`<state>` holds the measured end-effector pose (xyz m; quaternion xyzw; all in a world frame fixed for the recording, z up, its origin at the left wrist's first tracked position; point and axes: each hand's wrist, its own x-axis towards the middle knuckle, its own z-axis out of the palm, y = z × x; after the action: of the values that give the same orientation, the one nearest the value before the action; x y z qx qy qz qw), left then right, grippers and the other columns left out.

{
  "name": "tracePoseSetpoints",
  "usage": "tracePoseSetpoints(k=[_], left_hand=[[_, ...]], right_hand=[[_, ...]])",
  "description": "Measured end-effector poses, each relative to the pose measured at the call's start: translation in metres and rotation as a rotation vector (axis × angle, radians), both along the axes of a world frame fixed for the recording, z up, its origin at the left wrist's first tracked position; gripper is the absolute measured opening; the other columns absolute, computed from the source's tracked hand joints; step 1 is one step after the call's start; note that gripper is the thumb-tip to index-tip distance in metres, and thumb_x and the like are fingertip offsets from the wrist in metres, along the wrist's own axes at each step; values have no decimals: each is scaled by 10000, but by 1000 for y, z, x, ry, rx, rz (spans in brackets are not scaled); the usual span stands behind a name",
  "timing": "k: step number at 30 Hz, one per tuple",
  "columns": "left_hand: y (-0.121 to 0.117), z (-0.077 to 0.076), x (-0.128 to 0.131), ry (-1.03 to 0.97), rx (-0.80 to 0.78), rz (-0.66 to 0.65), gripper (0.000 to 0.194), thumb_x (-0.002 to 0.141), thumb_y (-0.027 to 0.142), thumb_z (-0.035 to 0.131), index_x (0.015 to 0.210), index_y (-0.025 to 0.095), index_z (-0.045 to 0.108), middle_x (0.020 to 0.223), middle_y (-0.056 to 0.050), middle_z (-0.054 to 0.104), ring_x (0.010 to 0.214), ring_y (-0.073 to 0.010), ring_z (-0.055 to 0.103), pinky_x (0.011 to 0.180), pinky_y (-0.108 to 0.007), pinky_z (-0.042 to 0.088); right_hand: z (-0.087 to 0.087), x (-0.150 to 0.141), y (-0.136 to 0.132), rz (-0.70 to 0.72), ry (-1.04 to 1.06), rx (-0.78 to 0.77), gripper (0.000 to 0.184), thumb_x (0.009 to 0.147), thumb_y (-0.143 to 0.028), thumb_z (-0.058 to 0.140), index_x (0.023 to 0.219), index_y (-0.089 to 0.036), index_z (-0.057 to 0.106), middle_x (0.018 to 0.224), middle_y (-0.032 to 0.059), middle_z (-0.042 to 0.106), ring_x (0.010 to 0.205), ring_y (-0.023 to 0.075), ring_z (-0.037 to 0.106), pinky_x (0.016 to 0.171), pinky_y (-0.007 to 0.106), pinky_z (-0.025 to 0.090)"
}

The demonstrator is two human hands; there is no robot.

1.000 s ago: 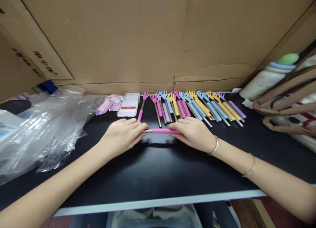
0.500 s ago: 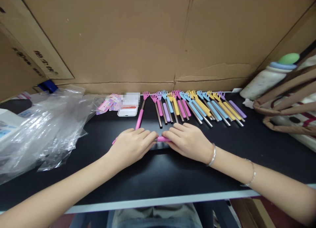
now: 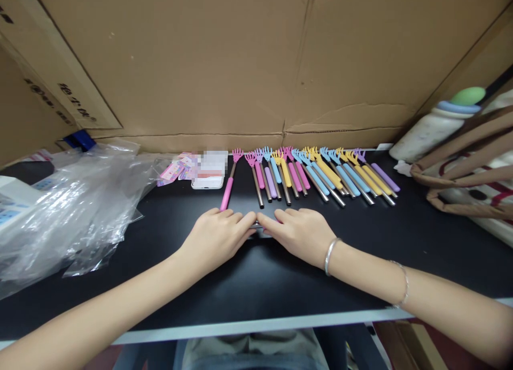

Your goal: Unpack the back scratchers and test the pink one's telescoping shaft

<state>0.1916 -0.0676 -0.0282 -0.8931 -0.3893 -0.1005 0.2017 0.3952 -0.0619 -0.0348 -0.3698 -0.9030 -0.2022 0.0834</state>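
Both my hands meet over the black table, closed round a back scratcher (image 3: pixel 257 226) held crosswise. Only a sliver of its metal rod shows between them; the rest is hidden under my fingers. My left hand (image 3: pixel 219 232) grips it on the left, and my right hand (image 3: pixel 300 232) on the right, thumbs nearly touching. Just beyond my left fingers lies an assembled pink back scratcher (image 3: pixel 227 191). To its right is a row of claw-headed metal rods (image 3: pixel 258 191) with loose handles, such as a yellow handle (image 3: pixel 286 173) and a purple handle (image 3: pixel 386 177).
Clear plastic bags (image 3: pixel 80 215) are heaped at the left, beside a white box (image 3: pixel 14 204). Colourful cards (image 3: pixel 176 169) and a phone (image 3: pixel 207 184) lie at the back. On the right stand a tilted bottle (image 3: pixel 435 126) and a brown-trimmed bag (image 3: pixel 465 188). A cardboard wall (image 3: pixel 208 65) closes off the back.
My right hand has moved left, closer to my left hand. The pink handle section that showed between them is now covered, with a bit of metal rod visible.
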Motion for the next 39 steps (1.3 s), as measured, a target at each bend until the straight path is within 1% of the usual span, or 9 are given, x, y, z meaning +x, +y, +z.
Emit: tracePoseSetpoints(k=[3, 6, 8, 12, 16, 22, 27, 32, 39], left_hand=[[1, -1, 0, 16, 7, -1, 181, 929, 281, 402, 799, 194, 494, 587, -7, 600, 546, -160, 591, 503, -271, 294], [1, -3, 0, 1, -30, -16, 191, 931, 267, 397, 779, 188, 481, 585, -9, 595, 534, -169, 592, 496, -268, 299], [1, -3, 0, -7, -76, -21, 208, 940, 272, 376, 778, 186, 473, 587, -7, 594, 525, -165, 590, 490, -262, 307], [4, -4, 0, 1, -160, -22, 250, 957, 315, 334, 785, 188, 463, 598, -3, 605, 521, -147, 593, 480, -242, 327], [6, -3, 0, 30, -210, 18, 274, 961, 347, 305, 811, 192, 473, 608, -12, 631, 522, -162, 608, 447, -242, 299], [8, -1, -1, 88, -177, 50, 282, 958, 361, 300, 846, 199, 501, 582, -22, 634, 517, -194, 615, 436, -243, 267], [11, 0, -4, 95, -112, 21, 331, 966, 356, 253, 834, 192, 508, 576, -31, 639, 496, -202, 616, 427, -255, 246], [13, 5, -4, 85, -42, -5, 373, 975, 341, 202, 811, 187, 499, 559, -25, 633, 482, -181, 611, 432, -252, 255], [8, 10, -3, 86, -12, 25, 384, 973, 363, 207, 758, 191, 475, 521, -11, 604, 472, -169, 597, 435, -244, 231]], right_hand=[[-1, -1, 1, 15, -16, 16, 224, 897, -168, 434, 1071, -223, 564, 761, 18, 614, 646, 127, 531, 544, 283, 220], [-3, -3, 2, 60, -9, 20, 163, 904, -162, 415, 964, -171, 566, 794, 38, 607, 711, 150, 538, 550, 288, 235], [-3, -3, 2, 71, 0, 8, 162, 914, -168, 398, 928, -165, 559, 774, 36, 598, 690, 145, 528, 536, 288, 228], [-3, -2, 2, 65, -13, -21, 169, 908, -161, 399, 966, -180, 557, 759, 27, 592, 635, 128, 513, 500, 285, 190], [-1, 0, 5, 70, -39, -43, 213, 892, -126, 405, 1018, -198, 561, 766, 25, 601, 621, 120, 514, 490, 279, 182], [2, 1, 9, 68, -47, -39, 235, 903, -145, 411, 1069, -215, 562, 759, 24, 610, 633, 115, 522, 493, 271, 177], [4, 2, 11, 117, -28, 69, 284, 915, -148, 391, 1128, -222, 564, 748, 14, 610, 626, 117, 519, 493, 279, 190], [8, 4, 10, 169, 18, 232, 305, 926, -133, 358, 1110, -215, 588, 716, 7, 607, 611, 108, 489, 518, 279, 217], [12, 3, 14, 221, 65, 438, 188, 928, -252, 437, 886, -201, 613, 613, -30, 532, 587, 102, 428, 525, 283, 207]])
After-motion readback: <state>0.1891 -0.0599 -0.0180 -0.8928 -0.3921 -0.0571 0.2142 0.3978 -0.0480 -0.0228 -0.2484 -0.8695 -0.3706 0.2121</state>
